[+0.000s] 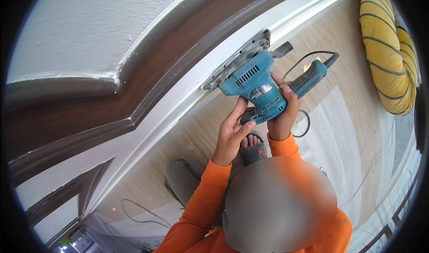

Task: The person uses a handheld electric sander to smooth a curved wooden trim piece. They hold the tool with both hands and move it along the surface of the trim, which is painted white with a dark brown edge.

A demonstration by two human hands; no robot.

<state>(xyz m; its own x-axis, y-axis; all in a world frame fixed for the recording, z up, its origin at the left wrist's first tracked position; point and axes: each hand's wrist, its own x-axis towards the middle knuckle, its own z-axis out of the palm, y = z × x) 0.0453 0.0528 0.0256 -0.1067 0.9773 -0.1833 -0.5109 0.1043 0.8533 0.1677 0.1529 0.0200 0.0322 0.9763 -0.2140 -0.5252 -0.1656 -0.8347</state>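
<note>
Both hands hold a teal electric finishing sander [258, 82], turned so that its flat grey pad [238, 63] faces the white lower strip of the wall [187, 88]. The pad looks blurred; whether it touches the wall I cannot tell. My left hand [231, 130] grips the front end of the body, thumb and fingers around its edge. My right hand [285, 113] supports the body beside the rear handle [306, 80], fingers partly hidden beneath. A black dust spout [282, 50] sticks out past the pad, and a power cord [331, 60] leaves the handle.
Dark brown wood moulding [167, 75] runs along the white wall. A yellow ribbed duct hose [383, 51] lies coiled on the wood-look floor [352, 55] at right. Pale sheeting [335, 118] covers part of the floor. Loose cable [144, 221] lies at lower left. A sandalled foot [253, 145] is below the sander.
</note>
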